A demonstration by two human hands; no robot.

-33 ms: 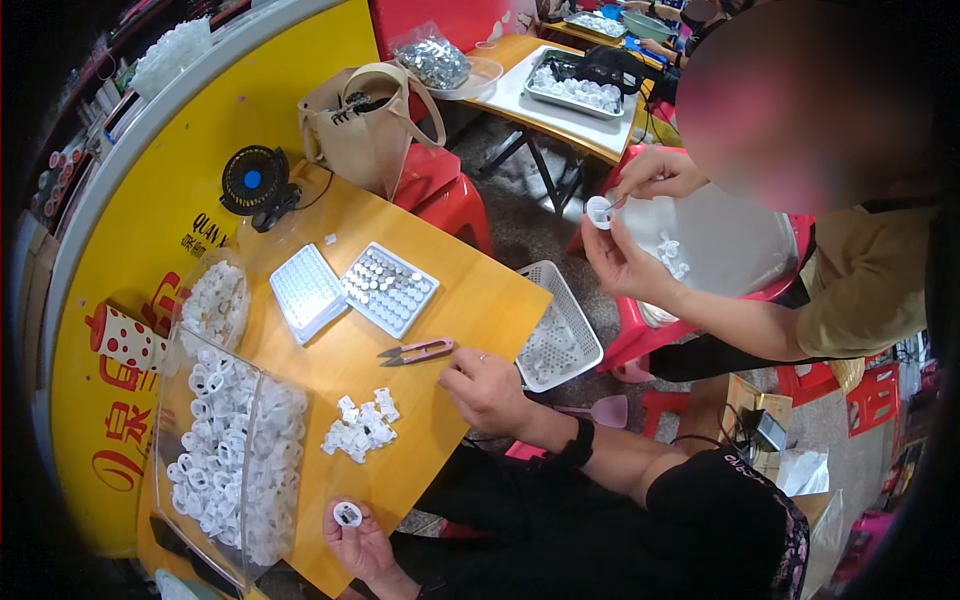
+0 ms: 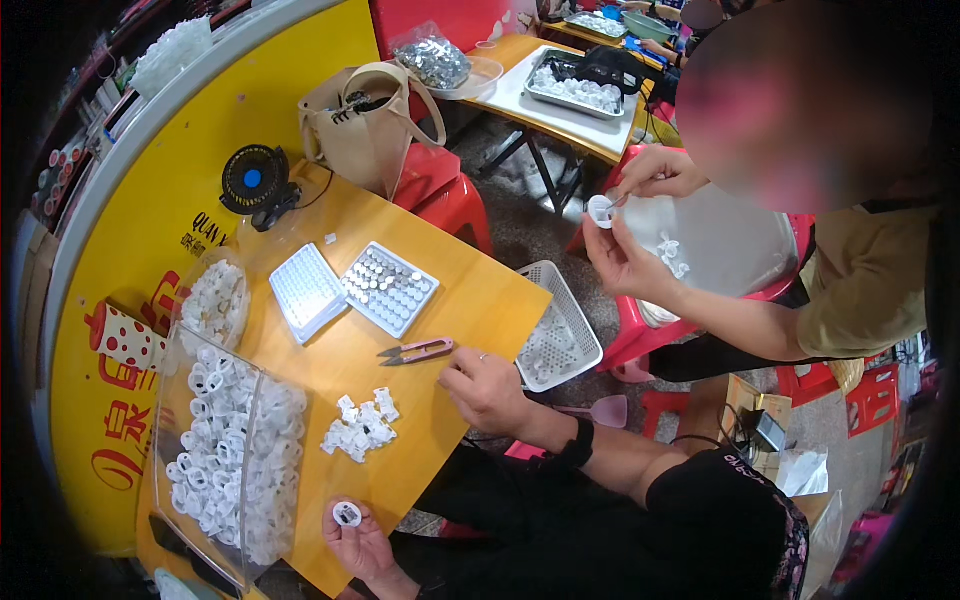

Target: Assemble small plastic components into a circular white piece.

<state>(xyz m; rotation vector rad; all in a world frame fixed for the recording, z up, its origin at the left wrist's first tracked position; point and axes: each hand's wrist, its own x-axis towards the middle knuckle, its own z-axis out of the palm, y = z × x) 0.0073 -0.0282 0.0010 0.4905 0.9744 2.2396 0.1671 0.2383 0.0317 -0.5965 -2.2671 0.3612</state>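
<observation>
My left hand [image 2: 362, 545] is at the table's near edge, its fingers closed around a small round white plastic piece [image 2: 346, 514] with a dark part in its middle. Further right, my right hand [image 2: 488, 392] lies over the table edge with curled fingers; whatever they may hold is hidden. Just beyond it are pink-handled thread snips [image 2: 420, 351]. A loose pile of small white plastic parts [image 2: 360, 426] lies between my hands. Toward the far side, a white tray of round silvery discs [image 2: 390, 290] sits beside a second white gridded tray [image 2: 307, 290].
A clear bin [image 2: 235, 450] full of white ring-shaped parts stands at the left, near a black fan [image 2: 255, 183]. A white basket [image 2: 560, 330] is off the table's right edge. Across from me, a co-worker's hands [image 2: 640, 230] hold a white round piece and a thin tool.
</observation>
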